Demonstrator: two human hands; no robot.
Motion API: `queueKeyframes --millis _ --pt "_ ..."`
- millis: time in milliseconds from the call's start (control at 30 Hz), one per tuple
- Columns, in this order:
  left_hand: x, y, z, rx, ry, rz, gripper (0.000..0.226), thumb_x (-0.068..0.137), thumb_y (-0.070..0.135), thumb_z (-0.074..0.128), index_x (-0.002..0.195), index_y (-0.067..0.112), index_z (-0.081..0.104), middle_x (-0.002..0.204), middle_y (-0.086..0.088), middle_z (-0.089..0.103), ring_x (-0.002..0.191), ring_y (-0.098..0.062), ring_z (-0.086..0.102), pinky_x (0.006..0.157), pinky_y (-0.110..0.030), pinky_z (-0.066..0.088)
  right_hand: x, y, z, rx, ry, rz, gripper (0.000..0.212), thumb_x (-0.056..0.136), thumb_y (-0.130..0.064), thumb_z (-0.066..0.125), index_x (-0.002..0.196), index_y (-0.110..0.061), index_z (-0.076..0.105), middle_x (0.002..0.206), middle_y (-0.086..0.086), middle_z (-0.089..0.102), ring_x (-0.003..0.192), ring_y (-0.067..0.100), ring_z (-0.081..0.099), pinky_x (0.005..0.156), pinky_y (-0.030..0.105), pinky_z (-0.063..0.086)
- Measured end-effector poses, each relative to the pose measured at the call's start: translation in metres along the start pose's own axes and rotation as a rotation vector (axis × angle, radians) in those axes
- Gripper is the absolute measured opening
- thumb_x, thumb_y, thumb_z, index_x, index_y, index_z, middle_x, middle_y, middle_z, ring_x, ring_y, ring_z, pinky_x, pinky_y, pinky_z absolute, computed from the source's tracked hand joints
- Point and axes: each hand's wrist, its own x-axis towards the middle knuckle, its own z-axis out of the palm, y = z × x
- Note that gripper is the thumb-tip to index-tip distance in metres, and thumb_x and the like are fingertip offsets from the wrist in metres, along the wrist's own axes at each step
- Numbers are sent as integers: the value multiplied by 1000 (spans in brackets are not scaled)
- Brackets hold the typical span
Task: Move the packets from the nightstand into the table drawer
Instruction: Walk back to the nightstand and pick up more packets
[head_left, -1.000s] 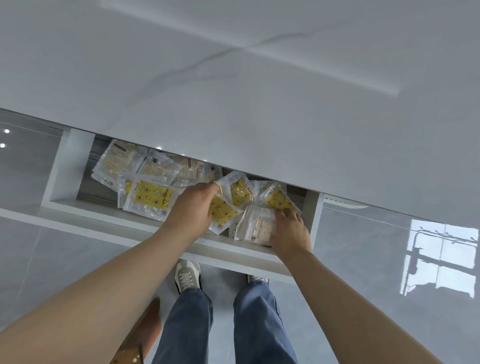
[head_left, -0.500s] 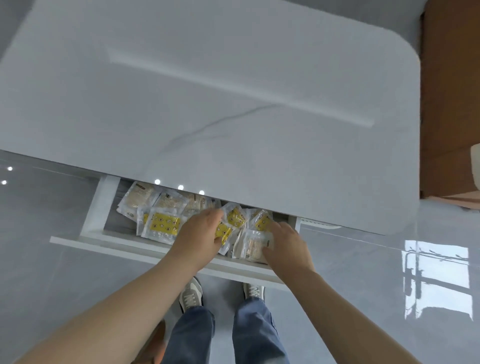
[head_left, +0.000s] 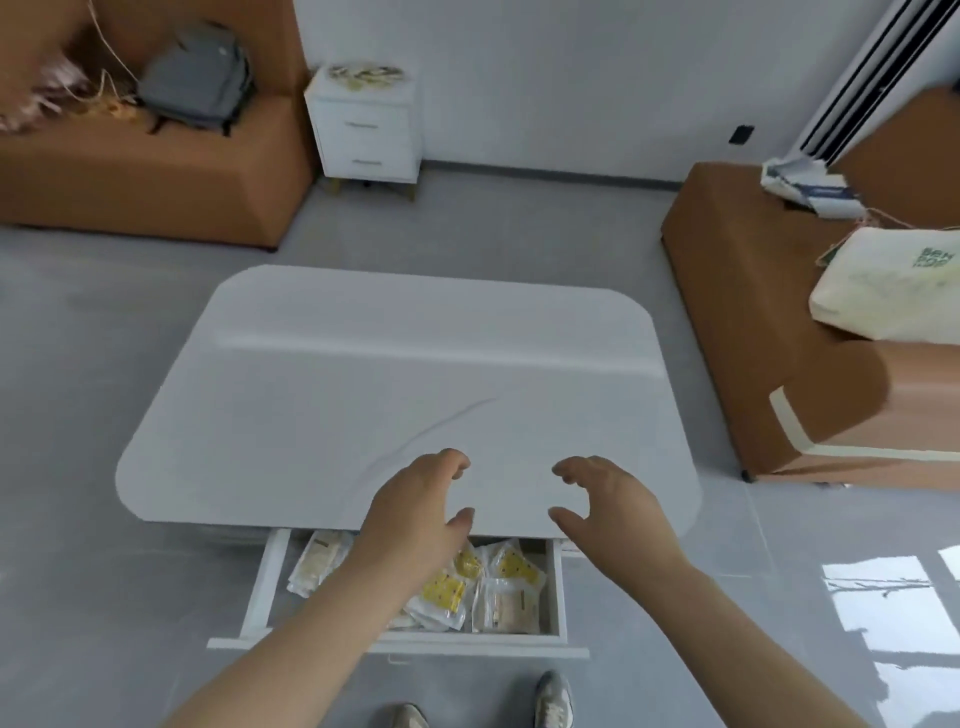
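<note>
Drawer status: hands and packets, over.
Open and empty: left hand, right hand, over the table edge. Open drawer holds packets. Blurred pile on the nightstand, maybe more.

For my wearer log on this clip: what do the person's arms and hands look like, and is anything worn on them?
The left forearm and right forearm are bare, with no sleeves in view. The left hand and right hand wear no gloves, and no watch, bracelet or ring is visible.
</note>
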Motion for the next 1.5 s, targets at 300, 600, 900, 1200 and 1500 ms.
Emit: queueKeyframes --millis 300,600,900,1200,1500 --pt "-8 139 -95 96 64 298 39 89 33 61 126 29 47 125 16 52 114 -3 50 89 -14 35 -77 -6 -149 -30 311 -67 43 88 -37 63 130 -29 52 122 -15 58 114 4 53 92 20 41" --pt "-20 322 -80 178 97 543 41 91 33 57 130 32 46 129 21 48 104 -1 48 81 -11 32 -173 98 -275 -127 450 -38 46 87 -40 63 131 -29 53 130 -15 55 119 4 51 96 19 39" --pt "-19 495 -22 133 87 680 43 89 36 59 130 35 46 127 21 49 102 2 47 82 -13 36 -262 225 -383 -205 561 74 44 88 -41 61 131 -33 52 130 -17 56 119 4 50 96 20 39" --pt "34 589 13 127 98 779 49 88 37 60 135 34 45 131 19 49 118 -1 47 96 -17 38 -253 304 -448 -180 658 137 42 88 -41 61 129 -34 54 129 -15 57 113 8 53 92 25 45" --pt "151 646 34 113 120 821 48 87 35 62 132 34 49 127 19 52 106 3 46 88 -11 33 -168 365 -507 -220 701 139 39 89 -41 60 127 -36 54 122 -20 58 111 1 52 88 18 40"
